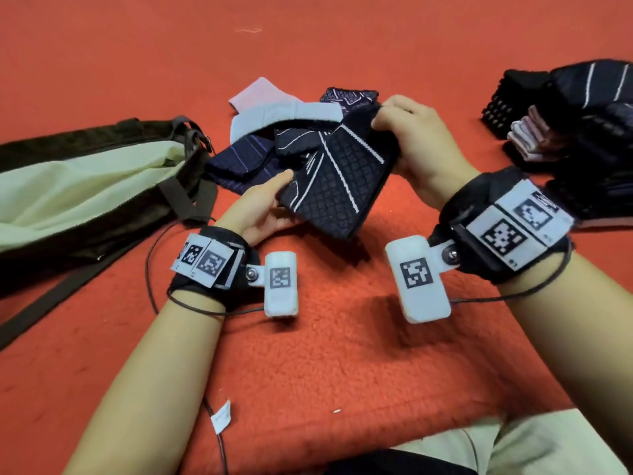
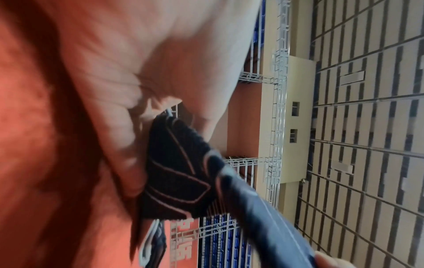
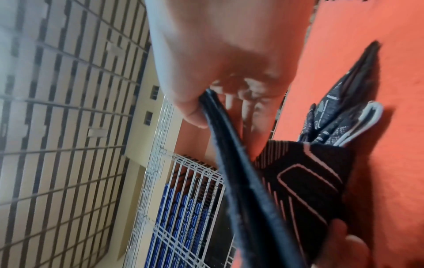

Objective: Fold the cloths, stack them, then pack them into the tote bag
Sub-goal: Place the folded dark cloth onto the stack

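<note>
A dark navy cloth [image 1: 337,173] with a diamond weave and white lines is held up off the red mat between both hands. My left hand [image 1: 263,204] grips its near left corner, thumb on top. My right hand [image 1: 407,132] pinches the far right edge; the right wrist view shows the thumb pressed on the doubled edge of the cloth [image 3: 231,145]. In the left wrist view the fingers curl round the cloth [image 2: 181,172]. Behind it lies a loose heap of cloths [image 1: 274,132], navy, grey and pink. The tote bag [image 1: 85,186], dark with a pale green lining, lies open at the left.
A stack of folded cloths [image 1: 565,125], dark and striped with some pink ones, sits at the right edge. The red fleece mat [image 1: 325,354] covers the whole floor. The tote's straps [image 1: 51,296] trail toward me at the left. Cables run from both wrist bands.
</note>
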Available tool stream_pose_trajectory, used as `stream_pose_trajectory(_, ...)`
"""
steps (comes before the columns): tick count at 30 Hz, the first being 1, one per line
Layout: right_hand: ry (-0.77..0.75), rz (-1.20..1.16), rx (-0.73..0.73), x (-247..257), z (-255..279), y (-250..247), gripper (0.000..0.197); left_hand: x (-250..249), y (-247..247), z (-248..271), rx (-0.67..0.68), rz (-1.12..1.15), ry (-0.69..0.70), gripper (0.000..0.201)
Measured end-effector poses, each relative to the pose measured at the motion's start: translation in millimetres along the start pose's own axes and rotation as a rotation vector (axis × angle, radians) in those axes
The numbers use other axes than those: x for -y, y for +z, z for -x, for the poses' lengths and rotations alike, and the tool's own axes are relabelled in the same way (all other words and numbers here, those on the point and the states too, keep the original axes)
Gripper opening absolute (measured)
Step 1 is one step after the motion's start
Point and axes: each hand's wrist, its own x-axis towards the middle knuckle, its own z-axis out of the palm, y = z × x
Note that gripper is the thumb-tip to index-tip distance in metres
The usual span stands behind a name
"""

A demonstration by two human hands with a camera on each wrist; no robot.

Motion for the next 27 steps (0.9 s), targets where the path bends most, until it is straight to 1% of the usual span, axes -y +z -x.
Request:
stream_pose_trajectory(2,0.024,-0.082,0.034,-1.2,7.2,-9.2,0.015,0.5,8.8,3.6,0.006,0.158,0.027,0.023)
stream_pose_trajectory(5,0.08,-0.18,0.012,-8.4,13.9,-26.6,0.029,-0.5,14.2,7.4,-0.003,0.308,0.097,0.025)
stream_pose_trajectory(7,0.122,-0.253,-0.056,-12.2,14.9,-39.8,0.03,-1.4,11.0,9.9,0.006,0.341,0.127,0.023)
stream_pose_trajectory(9,0.175,-0.345,-0.155,-17.7,11.4,-52.4,0.023,-0.2,5.8,10.7,0.074,0.342,0.147,0.02)
stream_pose_trajectory(11,0.263,-0.356,-0.239,-26.9,6.6,-63.5,0.014,0.2,1.7,12.7,0.166,0.291,0.143,0.036)
stream_pose_trajectory(13,0.38,-0.243,-0.256,-40.0,5.6,-71.0,0.011,1.7,-2.1,10.9,0.268,0.247,0.095,0.043)
stream_pose_trajectory(15,0.476,0.023,-0.172,-54.4,9.1,-75.9,0.014,3.9,-4.2,5.8,0.284,0.234,0.004,0.051)
stream_pose_trajectory(16,0.488,0.176,-0.116,-60.2,12.3,-76.5,0.016,4.6,-4.9,2.6,0.245,0.202,-0.033,0.052)
stream_pose_trajectory(17,0.476,0.308,-0.069,-63.7,15.4,-75.9,0.011,5.6,-5.4,-0.4,0.207,0.148,-0.052,0.049)
stream_pose_trajectory(18,0.441,0.415,-0.044,-65.5,17.8,-74.7,0.002,6.8,-4.7,-2.3,0.174,0.077,-0.055,0.044)
stream_pose_trajectory(19,0.397,0.504,-0.034,-67.3,19.1,-75.1,0.01,8.4,-3.3,-3.9,0.162,0.013,-0.053,0.039)
stream_pose_trajectory(21,0.361,0.579,-0.005,-68.5,20.8,-76.0,0.019,11.6,1.5,-3.6,0.164,-0.097,-0.042,0.03)
stream_pose_trajectory(23,0.361,0.59,0.026,-69.8,22.0,-77.7,0.023,13.9,3.4,-4.1,0.152,-0.148,-0.018,0.026)
stream_pose_trajectory(25,0.362,0.605,0.03,-71.3,21.8,-79.3,0.02,13.6,2.1,-4.2,0.145,-0.163,0.002,0.029)
stream_pose_trajectory(27,0.37,0.575,-0.019,-72.2,20.2,-82.4,0.012,13.6,-1.3,-5.2,0.146,-0.137,-0.001,0.032)
